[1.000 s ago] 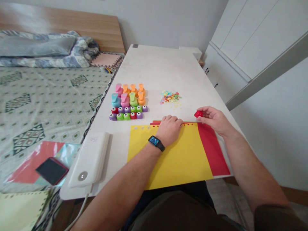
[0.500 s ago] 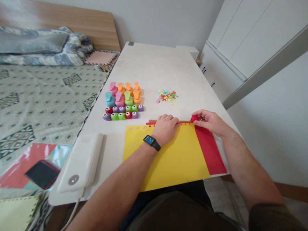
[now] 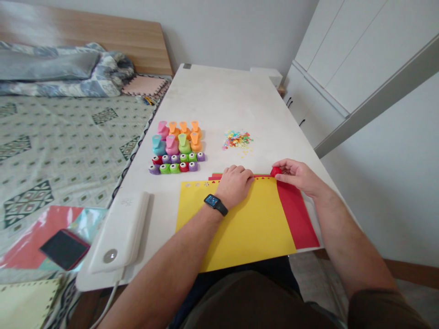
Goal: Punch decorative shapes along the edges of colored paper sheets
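Observation:
A yellow sheet (image 3: pixel 254 224) with small cut-out shapes along its far edge lies over red paper (image 3: pixel 298 219), which shows at its right. My left hand (image 3: pixel 235 185), a watch on its wrist, rests on the sheet's far edge, fingers curled; what they grip, if anything, is hidden. At the sheet's far right corner, my right hand (image 3: pixel 297 176) holds a small red punch (image 3: pixel 275 172) between thumb and fingers. Beyond the paper lies a pile of colourful paper bits (image 3: pixel 238 139). To the left, several small punches (image 3: pixel 174 168) and larger lever punches (image 3: pixel 171 145) stand in rows.
A white device (image 3: pixel 120 233) with a cable lies at the table's near left. Left of the white table (image 3: pixel 219 96) is a bed (image 3: pixel 68 151) with a dark phone-like object (image 3: pixel 64 249) on it. White cabinets (image 3: pixel 329 68) stand at the right.
The view has shifted slightly. Both hands keep nearly the same places on the paper, and the red punch is still in my right hand at the corner.

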Demonstrator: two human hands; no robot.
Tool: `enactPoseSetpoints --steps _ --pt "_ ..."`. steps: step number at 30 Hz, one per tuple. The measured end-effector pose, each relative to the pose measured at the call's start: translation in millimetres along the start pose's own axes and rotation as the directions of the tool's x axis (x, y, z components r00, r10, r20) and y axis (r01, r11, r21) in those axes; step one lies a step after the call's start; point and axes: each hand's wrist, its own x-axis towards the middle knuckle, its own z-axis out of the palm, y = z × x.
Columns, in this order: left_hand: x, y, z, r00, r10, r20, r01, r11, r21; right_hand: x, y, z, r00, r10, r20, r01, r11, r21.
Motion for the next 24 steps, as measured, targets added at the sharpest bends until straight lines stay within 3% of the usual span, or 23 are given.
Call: enactPoseSetpoints --steps 12,24 --pt "1.2 -2.4 3.0 1.000 -0.008 -0.020 0.008 1.000 -0.020 -0.8 3.1 -3.3 1.000 0.014 -0.024 -0.012 0.998 0.062" --pt "1.4 -3.4 3.1 1.000 -0.002 -0.016 0.002 1.000 -0.026 2.4 7.5 -3.3 1.000 0.013 -0.028 -0.013 1.000 0.019"
